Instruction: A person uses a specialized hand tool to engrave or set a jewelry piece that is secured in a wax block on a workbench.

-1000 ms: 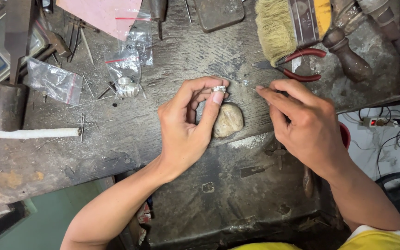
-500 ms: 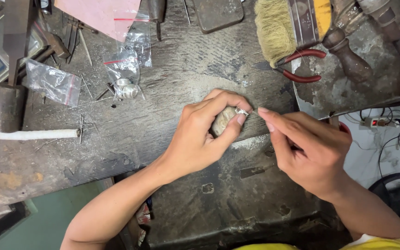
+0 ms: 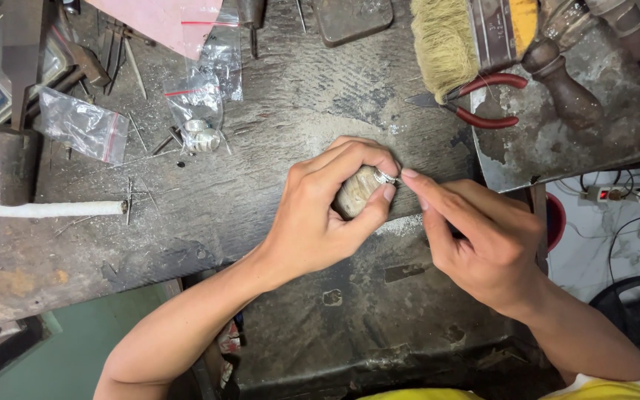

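**Small ring at risk of slipping off the peg**

The left hand (image 3: 320, 215) is pinching a small silver ring (image 3: 386, 178) against a pale rounded peg (image 3: 355, 191), thumb and fingers clamped around both at the bench's centre. The right hand (image 3: 483, 241) is pressing in from 4 o'clock, its fingers drawn together at the ring; whether they are gripping a fine tool I cannot tell. I judge that uneven pressure could be popping the ring loose into the dusty clutter towards the plastic bags (image 3: 201, 111) at 10 o'clock.
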